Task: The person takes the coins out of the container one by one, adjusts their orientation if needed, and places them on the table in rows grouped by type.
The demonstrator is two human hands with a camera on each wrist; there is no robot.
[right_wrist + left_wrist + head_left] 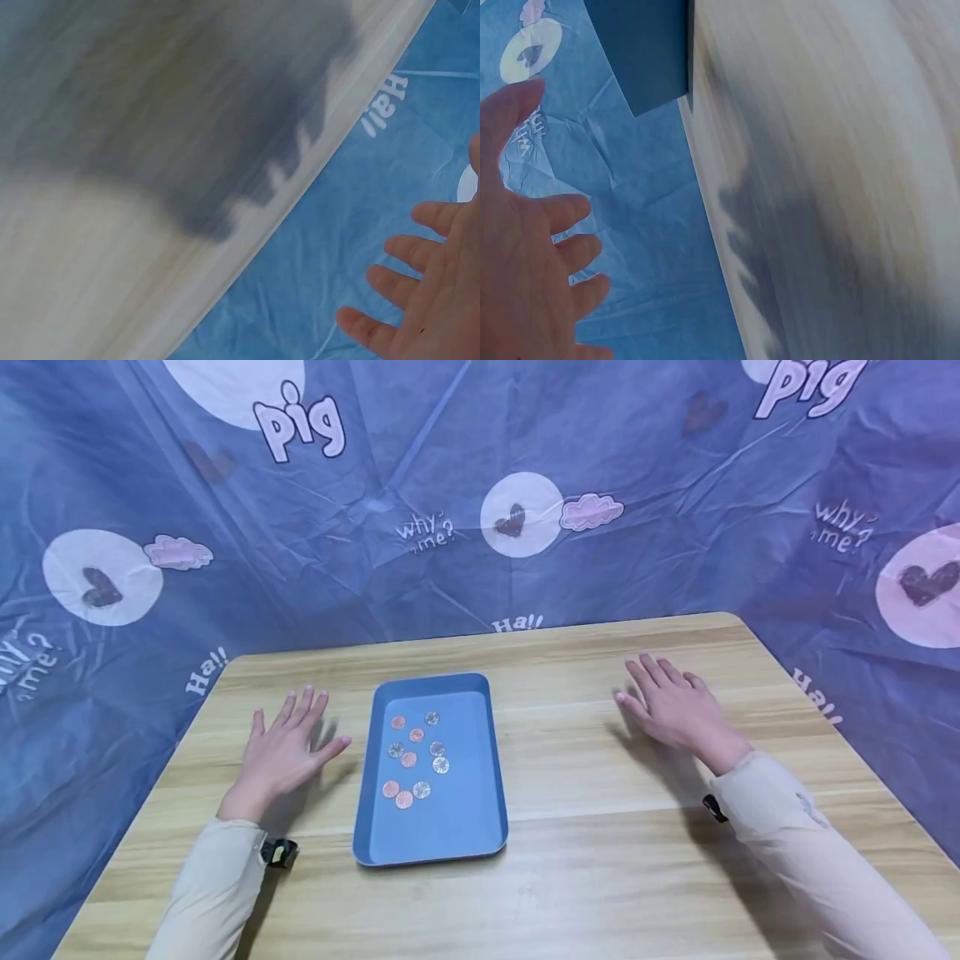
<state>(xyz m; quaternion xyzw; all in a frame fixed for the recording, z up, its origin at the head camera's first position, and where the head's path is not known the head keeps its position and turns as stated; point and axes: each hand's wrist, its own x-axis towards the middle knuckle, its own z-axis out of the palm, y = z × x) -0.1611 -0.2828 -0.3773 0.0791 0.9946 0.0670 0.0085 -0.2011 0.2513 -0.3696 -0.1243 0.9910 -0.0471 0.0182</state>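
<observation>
A blue rectangular tray [465, 827] lies on the wooden table, left of the middle. Several copper-coloured coins [408, 760] and silver-coloured coins [441, 765] are scattered over its floor, mostly toward the left side. To the left of the tray, my left hand [283, 752] hovers palm down with fingers spread, its thumb pointing at the tray's side wall. My right hand [671, 706] is held out well to the right of the tray, fingers extended. Both hands cast shadows on the wood, and neither holds anything. In the left wrist view the tray's outer wall [645, 52] shows beyond the thumb.
The light wooden table [570, 860] has rounded far corners. Behind and beside it hangs a blue cloth [420, 577] printed with words, hearts and clouds. A small black device [280, 853] is strapped at the left wrist, another [714, 808] at the right.
</observation>
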